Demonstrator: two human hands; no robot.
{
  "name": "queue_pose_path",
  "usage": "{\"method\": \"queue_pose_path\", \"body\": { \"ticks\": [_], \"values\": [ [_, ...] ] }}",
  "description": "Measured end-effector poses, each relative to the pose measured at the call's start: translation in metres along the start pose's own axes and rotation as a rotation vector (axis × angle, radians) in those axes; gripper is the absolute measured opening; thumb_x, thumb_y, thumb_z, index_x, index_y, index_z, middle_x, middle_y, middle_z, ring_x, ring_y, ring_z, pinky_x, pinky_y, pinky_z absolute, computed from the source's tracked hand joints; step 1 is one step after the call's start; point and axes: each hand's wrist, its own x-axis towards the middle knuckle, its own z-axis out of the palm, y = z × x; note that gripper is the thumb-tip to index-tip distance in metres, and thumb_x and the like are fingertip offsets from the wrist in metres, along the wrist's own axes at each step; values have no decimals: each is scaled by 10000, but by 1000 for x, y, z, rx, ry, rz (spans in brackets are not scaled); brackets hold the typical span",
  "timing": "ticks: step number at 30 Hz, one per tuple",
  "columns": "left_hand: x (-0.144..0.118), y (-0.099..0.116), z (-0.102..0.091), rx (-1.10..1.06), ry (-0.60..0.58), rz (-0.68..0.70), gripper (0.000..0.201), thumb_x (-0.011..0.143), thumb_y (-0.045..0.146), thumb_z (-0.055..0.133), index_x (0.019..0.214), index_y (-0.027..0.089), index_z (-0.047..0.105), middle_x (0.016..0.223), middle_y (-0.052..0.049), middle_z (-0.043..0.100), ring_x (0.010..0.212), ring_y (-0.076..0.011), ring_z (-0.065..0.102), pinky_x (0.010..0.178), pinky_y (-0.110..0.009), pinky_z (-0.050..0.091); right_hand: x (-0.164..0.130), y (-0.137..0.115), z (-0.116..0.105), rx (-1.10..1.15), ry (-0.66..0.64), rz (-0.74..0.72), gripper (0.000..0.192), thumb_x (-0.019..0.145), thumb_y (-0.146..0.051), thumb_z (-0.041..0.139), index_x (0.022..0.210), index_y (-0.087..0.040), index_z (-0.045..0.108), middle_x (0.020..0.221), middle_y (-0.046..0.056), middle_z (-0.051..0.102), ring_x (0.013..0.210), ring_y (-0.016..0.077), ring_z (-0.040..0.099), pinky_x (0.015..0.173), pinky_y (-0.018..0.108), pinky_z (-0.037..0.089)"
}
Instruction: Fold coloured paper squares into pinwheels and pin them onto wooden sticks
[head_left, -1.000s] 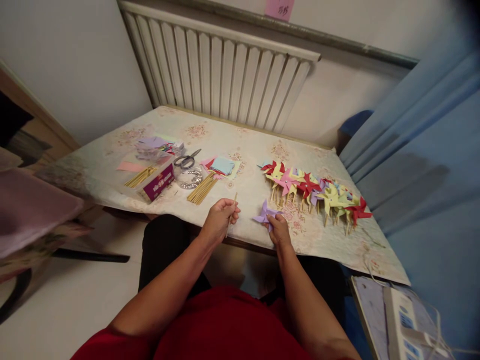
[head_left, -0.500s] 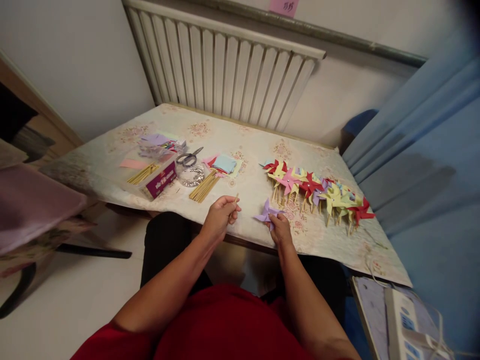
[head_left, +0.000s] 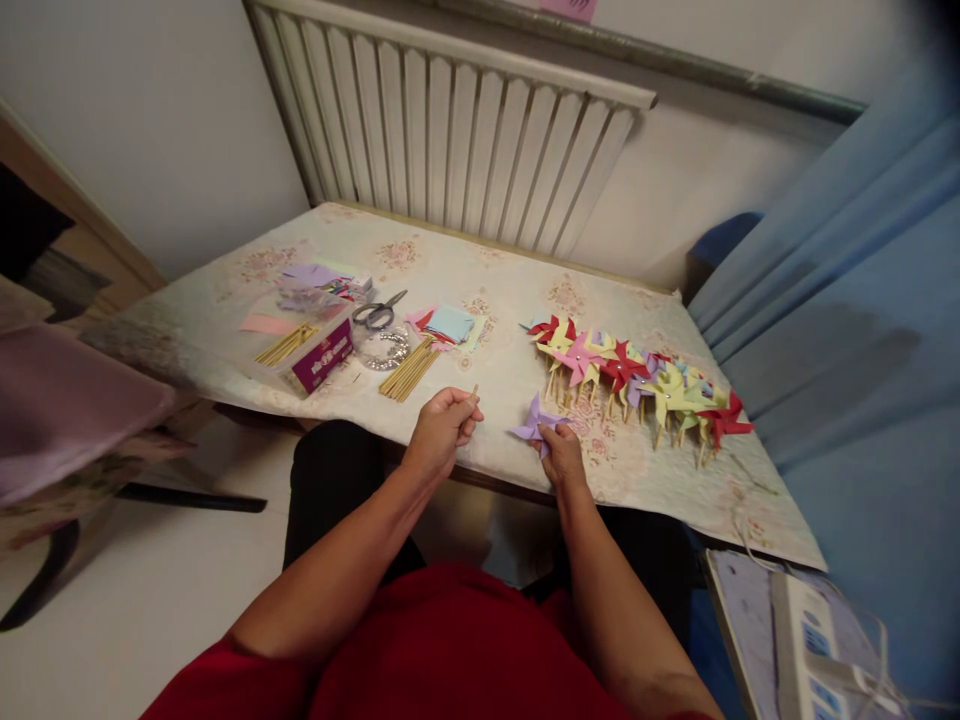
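Head view, looking down: a table [head_left: 465,270] under a flowered cloth fills the middle, with a white radiator [head_left: 450,130] behind it and a blue curtain [head_left: 847,300] to the right. Along the right half of the table lies a row of finished pinwheels [head_left: 637,380], red, yellow, pink and purple, overlapping one another. Left of centre sit a box [head_left: 319,355], scissors [head_left: 379,312], a stack of paper squares [head_left: 448,326] and a bundle of sticks [head_left: 409,370].

At the near edge, the right hand [head_left: 562,455] has its fingertips pressed together on a purple pinwheel [head_left: 534,425], which rests on the cloth just beside the finished row. The left hand [head_left: 441,430] is curled, thumb and forefinger pinching a thin wooden stick [head_left: 472,397] whose tip pokes up above the fist.

Risks, as I judge them: the pinwheel is soft paper, so a hard squeeze could crease its blades. It sits close to the table's edge and could slip off. The stick is thin and could snap or tear the paper's centre if pushed at an angle. A stray elbow could scatter the finished row.
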Motion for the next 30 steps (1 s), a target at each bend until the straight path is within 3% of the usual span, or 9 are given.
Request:
{"method": "queue_pose_path", "body": {
  "ticks": [20,30],
  "values": [
    [-4,4,2,48,6,-24,253,721,319,693,645,164,508,439,69,421,361,-14,234,396,-179,112,0,0,0,-13,-5,-15,394,541,-314,839,632,-202,473,635,-62,556,566,89,538,513,218,526],
    [-6,5,2,43,23,-2,238,710,292,693,671,162,498,515,56,494,373,-12,265,393,-178,127,-4,-5,3,16,3,5,385,521,-288,854,641,-199,499,645,-60,582,594,95,558,511,205,516]
  ]
}}
